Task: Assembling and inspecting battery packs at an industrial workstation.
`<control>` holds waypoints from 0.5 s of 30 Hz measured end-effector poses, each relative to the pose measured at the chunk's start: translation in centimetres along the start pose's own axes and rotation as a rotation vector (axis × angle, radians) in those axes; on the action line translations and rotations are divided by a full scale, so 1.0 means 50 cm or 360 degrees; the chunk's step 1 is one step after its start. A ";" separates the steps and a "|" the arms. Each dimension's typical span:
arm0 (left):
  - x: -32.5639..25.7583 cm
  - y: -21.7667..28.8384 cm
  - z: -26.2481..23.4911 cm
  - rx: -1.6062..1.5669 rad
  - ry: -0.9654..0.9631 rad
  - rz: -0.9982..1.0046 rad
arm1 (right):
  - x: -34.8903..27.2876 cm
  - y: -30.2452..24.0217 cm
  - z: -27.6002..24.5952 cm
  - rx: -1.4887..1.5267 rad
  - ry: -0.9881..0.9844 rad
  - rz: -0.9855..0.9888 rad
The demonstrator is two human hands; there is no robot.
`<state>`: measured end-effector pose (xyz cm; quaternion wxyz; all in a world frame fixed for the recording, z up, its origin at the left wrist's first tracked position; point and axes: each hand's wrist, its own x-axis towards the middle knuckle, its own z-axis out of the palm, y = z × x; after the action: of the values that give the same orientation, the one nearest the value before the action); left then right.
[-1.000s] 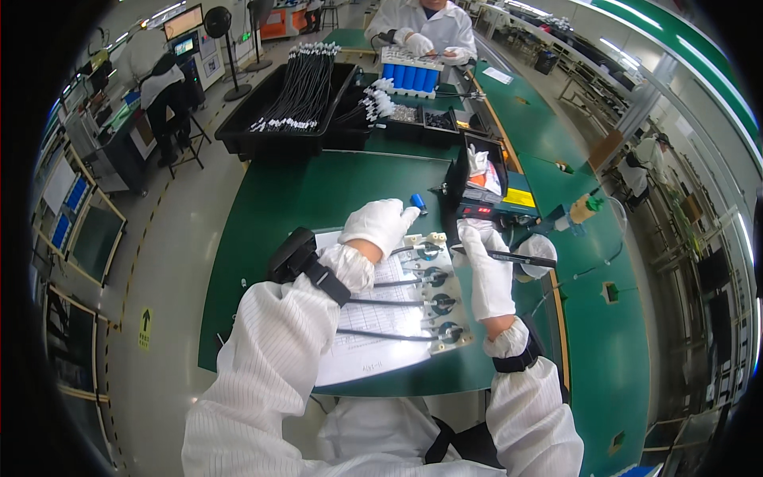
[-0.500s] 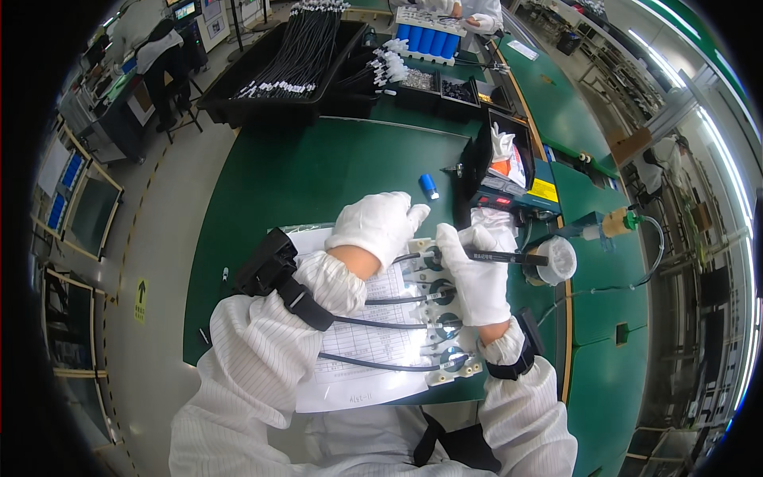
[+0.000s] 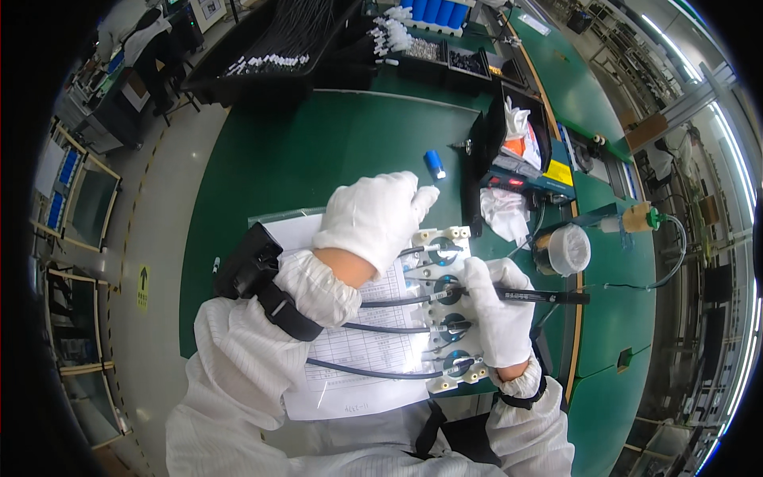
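Note:
In my right hand (image 3: 502, 314), white-gloved and closed, is a black marker pen (image 3: 548, 296), its barrel pointing right. The hand lies over the right edge of a white plastic fixture (image 3: 439, 389) with dark round recesses. Several black cables (image 3: 389, 327) run left from the fixture, each ending at a recess. My left hand (image 3: 367, 222), also white-gloved, is beside the fixture's upper left, above printed sheets (image 3: 362, 397). Its fingers are curled; what they hold, if anything, is hidden. A small blue cylinder (image 3: 434, 164) with a pale end lies on the green table beyond.
A black tray of cables (image 3: 278, 44) stands at the far left, with small parts bins (image 3: 469, 62) beside it. To the right are a black box (image 3: 524, 119) with white cloths, a crumpled cloth (image 3: 505, 213) and a white-lidded jar (image 3: 569, 250). A person (image 3: 135, 36) is at the far left.
My right hand has moved down and right with the marker pen, uncovering the fixture's upper end. My left hand has shifted slightly. The view has tilted a little.

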<state>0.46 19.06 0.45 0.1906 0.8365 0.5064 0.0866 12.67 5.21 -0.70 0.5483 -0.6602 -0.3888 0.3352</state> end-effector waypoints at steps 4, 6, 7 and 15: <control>0.005 -0.003 0.010 -0.0045 0.0031 0.0001 | -0.004 0.019 -0.001 -0.0059 -0.0045 -0.0062; 0.006 -0.001 0.009 -0.0060 -0.0003 -0.0011 | -0.004 0.023 -0.002 -0.0092 -0.0047 -0.0096; 0.007 -0.002 0.010 -0.0060 0.0005 -0.0012 | -0.004 0.022 -0.002 -0.0122 -0.0054 -0.0115; 0.006 -0.006 0.011 -0.0093 0.0033 0.0023 | -0.037 0.020 -0.028 -0.0082 -0.0125 -0.0328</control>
<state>0.53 19.31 -0.20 0.2090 0.8332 0.4997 0.1113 13.17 2.82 -1.40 0.5470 -0.6171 -0.4842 0.2924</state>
